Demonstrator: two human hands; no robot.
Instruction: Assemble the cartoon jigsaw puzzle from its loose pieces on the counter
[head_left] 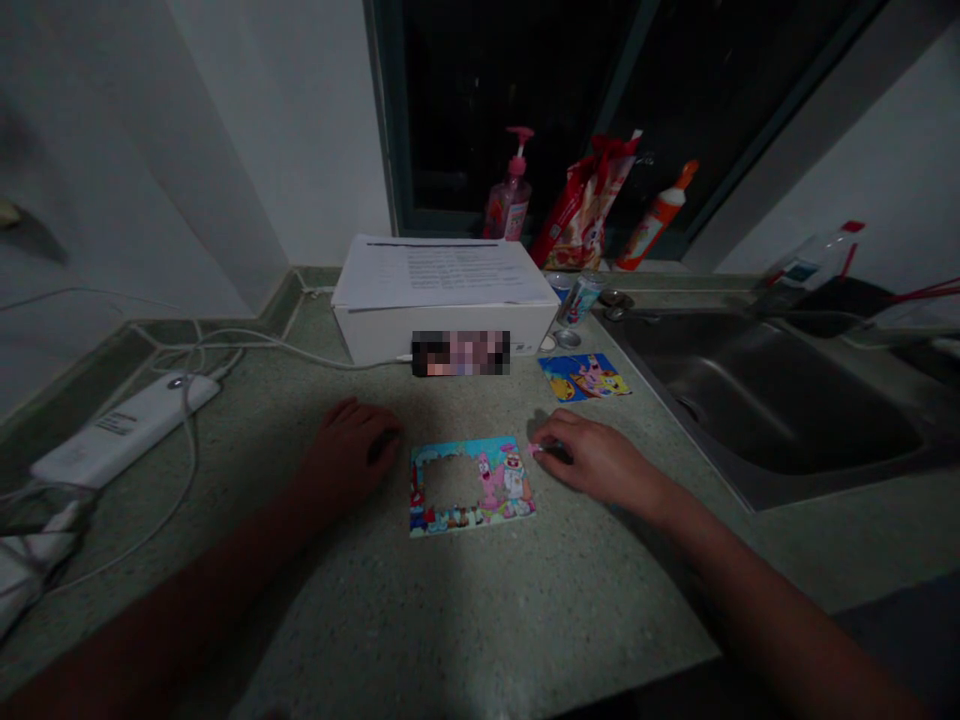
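A partly assembled jigsaw puzzle (504,480) with bright cartoon characters lies flat on the counter, bare counter showing through the gap at its left and middle. Just off its upper right edge, my right hand (585,450) is closed in a pinch on a small pink puzzle piece (535,450). My left hand (352,450) rests on the counter to the puzzle's left, fingers loosely curved, thumb apart, nothing seen in it. Beyond my right hand lies a cartoon picture card (586,378), blue and yellow.
A white box (450,320) topped with printed paper (450,272) stands behind a phone (461,354). Small tins (579,300) stand right of it. The sink (772,390) is at right; a white power strip (124,430) and cables lie left. Bottles and a red bag (589,205) line the window.
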